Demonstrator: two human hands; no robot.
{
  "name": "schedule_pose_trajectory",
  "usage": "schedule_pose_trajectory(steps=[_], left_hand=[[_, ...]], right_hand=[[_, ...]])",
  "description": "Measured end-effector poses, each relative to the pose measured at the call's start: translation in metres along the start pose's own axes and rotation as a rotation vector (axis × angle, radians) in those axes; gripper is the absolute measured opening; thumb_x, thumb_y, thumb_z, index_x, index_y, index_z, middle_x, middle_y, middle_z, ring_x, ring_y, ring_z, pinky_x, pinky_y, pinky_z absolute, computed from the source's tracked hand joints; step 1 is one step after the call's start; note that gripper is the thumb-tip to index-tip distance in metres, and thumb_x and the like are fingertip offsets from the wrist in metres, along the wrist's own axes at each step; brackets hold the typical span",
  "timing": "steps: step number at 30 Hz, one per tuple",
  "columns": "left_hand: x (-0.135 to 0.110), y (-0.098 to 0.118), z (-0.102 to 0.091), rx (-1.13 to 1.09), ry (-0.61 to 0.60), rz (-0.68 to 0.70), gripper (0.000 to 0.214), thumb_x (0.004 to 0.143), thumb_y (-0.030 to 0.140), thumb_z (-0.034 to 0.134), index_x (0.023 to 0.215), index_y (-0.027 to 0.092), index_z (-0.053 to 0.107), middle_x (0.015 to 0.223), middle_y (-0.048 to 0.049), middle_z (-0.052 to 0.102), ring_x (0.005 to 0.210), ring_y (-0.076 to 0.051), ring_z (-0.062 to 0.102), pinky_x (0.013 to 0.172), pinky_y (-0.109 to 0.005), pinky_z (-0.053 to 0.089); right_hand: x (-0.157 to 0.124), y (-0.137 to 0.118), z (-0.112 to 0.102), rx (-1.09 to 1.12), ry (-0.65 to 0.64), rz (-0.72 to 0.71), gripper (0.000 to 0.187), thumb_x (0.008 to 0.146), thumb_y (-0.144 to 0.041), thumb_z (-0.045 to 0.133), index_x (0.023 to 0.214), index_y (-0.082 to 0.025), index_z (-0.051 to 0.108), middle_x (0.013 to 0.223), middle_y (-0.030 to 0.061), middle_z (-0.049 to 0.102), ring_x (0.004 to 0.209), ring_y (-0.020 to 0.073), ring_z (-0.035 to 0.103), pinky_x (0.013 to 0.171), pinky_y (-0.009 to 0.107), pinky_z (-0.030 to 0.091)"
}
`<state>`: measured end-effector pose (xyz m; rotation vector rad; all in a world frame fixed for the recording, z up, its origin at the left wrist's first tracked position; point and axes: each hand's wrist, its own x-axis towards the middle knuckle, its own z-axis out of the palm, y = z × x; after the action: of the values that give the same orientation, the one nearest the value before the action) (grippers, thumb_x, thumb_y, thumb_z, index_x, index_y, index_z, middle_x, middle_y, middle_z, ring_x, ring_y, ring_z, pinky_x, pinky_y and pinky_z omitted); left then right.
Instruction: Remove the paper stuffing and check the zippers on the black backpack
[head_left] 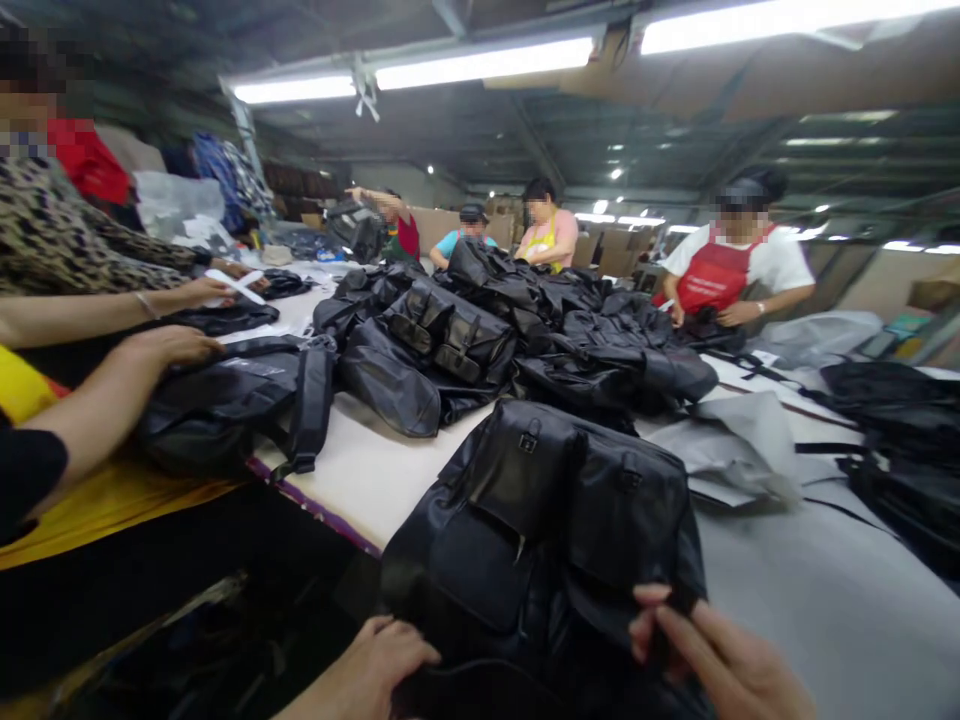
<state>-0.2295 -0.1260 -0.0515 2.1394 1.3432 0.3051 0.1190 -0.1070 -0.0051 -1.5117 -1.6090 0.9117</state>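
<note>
In my head feed, the black, leather-look backpack with boxy flap pockets [551, 540] lies toward five o'clock. I judge it largely made up: its pockets, small metal buckle [528, 443] and zip pull [520, 549] are in place, and the handwork on its front looks unfinished; how much is left I can't say. A heap of similar black bags [540, 315] lies at its twelve o'clock; a co-worker's hand [169, 345] rests on another bag toward ten.

The backpack lies between my hands. My left hand [386, 655], at its eight o'clock, has bent fingers on the near edge; I can't tell whether they grip. My right hand [716, 650], at four o'clock, seems to pinch its dark material, thumb close to fingers.
</note>
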Motion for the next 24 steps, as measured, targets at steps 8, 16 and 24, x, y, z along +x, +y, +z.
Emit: schedule_pose_trajectory(steps=[8, 16, 24], left_hand=[[0.093, 0.09, -0.057, -0.08, 0.476, 0.193, 0.019, 0.085, 0.036, 0.049, 0.092, 0.023, 0.061, 0.084, 0.0, 0.062, 0.08, -0.015, 0.057, 0.075, -0.026, 0.043], [0.22, 0.138, -0.005, -0.299, 0.47, 0.163, 0.02, 0.079, 0.034, 0.053, 0.078, 0.018, 0.065, 0.076, -0.0018, 0.063, 0.072, -0.015, 0.057, 0.069, -0.026, 0.043], [0.231, 0.152, -0.01, -0.521, 0.333, 0.111, 0.016, 0.073, 0.028, 0.053, 0.067, 0.016, 0.062, 0.065, 0.0003, 0.059, 0.064, -0.013, 0.052, 0.062, -0.024, 0.038]], right_hand=[[0.064, -0.009, -0.002, 0.229, 0.414, 0.138, 0.041, 0.071, -0.054, 0.058, 0.075, -0.014, 0.064, 0.06, 0.0011, 0.06, 0.05, 0.0102, 0.047, 0.044, 0.02, 0.035], [0.052, 0.015, 0.011, 0.297, 0.254, 0.205, 0.047, 0.071, -0.049, 0.054, 0.1, -0.013, 0.064, 0.063, 0.0015, 0.063, 0.054, 0.0138, 0.054, 0.046, 0.022, 0.038], [0.062, 0.021, 0.006, 0.273, 0.162, 0.207, 0.043, 0.075, -0.043, 0.051, 0.102, -0.013, 0.063, 0.064, 0.001, 0.062, 0.052, 0.0133, 0.052, 0.045, 0.023, 0.035]])
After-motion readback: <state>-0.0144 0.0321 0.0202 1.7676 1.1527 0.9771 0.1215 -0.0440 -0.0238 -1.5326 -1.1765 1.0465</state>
